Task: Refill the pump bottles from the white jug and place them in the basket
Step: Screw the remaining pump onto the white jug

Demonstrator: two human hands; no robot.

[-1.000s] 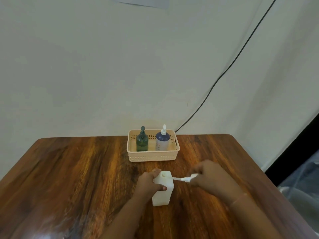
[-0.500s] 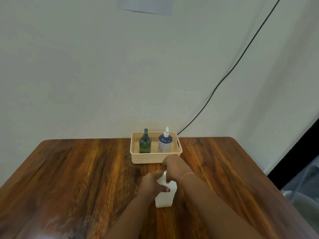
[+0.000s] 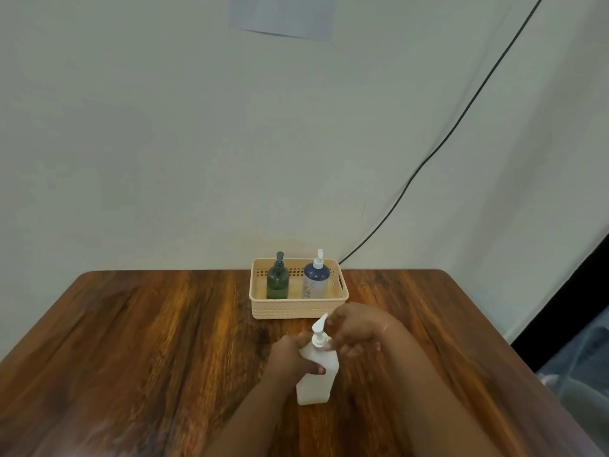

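From my seat, the beige basket (image 3: 298, 311) sits at twelve o'clock from the hands, near the table's far edge. Inside it a green pump bottle (image 3: 277, 281) stands upright on the left and a blue bottle with a white pump (image 3: 315, 280) stands upright on the right, close together; I cannot tell if they touch. Nothing lies between the basket and the hands.

The white bottle (image 3: 317, 374) stands upright on the table, just nearer me than the basket. Its white pump head (image 3: 319, 329) is on the neck, nozzle pointing up toward one o'clock. My left hand (image 3: 290, 357) is wrapped around the bottle's body from nine o'clock, thumb across the front face. My right hand (image 3: 357, 331) is at three o'clock of the pump, fingers curled at the pump collar; the view is blurred, so I cannot tell how firmly it grips.

The table (image 3: 148, 341) is dark, glossy wood grain with rounded far corners. Behind it is a pale wall with a black cable (image 3: 438, 150) running diagonally down behind the basket, and a sheet of paper (image 3: 283, 14) at the top.
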